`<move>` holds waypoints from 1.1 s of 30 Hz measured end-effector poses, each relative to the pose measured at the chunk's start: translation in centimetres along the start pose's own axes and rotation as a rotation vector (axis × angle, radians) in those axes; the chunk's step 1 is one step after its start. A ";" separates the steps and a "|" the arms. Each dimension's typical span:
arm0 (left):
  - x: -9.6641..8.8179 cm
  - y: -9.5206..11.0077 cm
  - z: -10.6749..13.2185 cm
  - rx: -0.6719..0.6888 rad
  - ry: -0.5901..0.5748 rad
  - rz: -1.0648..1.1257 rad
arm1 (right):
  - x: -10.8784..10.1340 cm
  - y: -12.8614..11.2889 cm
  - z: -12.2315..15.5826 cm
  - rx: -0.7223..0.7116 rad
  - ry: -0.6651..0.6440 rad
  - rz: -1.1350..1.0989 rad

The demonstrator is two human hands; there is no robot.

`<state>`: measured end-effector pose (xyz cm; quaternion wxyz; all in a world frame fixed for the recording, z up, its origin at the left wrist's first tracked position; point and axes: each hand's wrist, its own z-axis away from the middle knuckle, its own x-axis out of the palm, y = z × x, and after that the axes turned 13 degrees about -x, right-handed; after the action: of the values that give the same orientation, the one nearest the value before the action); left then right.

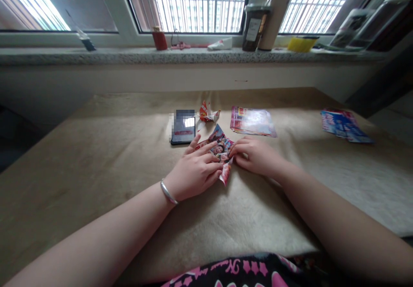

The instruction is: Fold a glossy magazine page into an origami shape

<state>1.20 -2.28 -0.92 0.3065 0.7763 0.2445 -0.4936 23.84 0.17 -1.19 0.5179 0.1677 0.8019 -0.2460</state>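
Observation:
A folded piece of colourful printed paper (219, 148) lies on the table between my hands, its corners pointing outward. My left hand (201, 166), with a silver bangle at the wrist, rests flat over the paper's left part, fingers spread. At the paper's right edge, my right hand (250, 154) pinches it between thumb and fingers. Just beyond, a phone (184, 128) with its screen lit lies at the left. Next to the phone stands a folded paper figure (208, 113) in red, orange and white.
A stack of printed sheets (253, 121) lies behind my right hand. Farther right are blue and red leaflets (346, 125), fanned out. The cloth-covered table (97, 149) reaches the wall under a stone windowsill (129, 57), which bears a dark lidded container (254, 29) and a yellow item (301, 44).

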 end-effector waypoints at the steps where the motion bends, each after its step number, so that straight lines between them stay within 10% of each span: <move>1: 0.1 -0.1 0.0 0.011 -0.021 0.010 | 0.1 0.2 0.0 0.008 -0.003 -0.035; 33: 0.6 -0.6 0.1 0.058 -0.198 0.036 | 0.5 1.6 0.0 -0.059 -0.014 -0.210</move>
<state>0.97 -1.85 -1.65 0.3157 0.7365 0.1845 -0.5691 24.50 1.46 -1.99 0.4994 0.0656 0.8184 -0.2766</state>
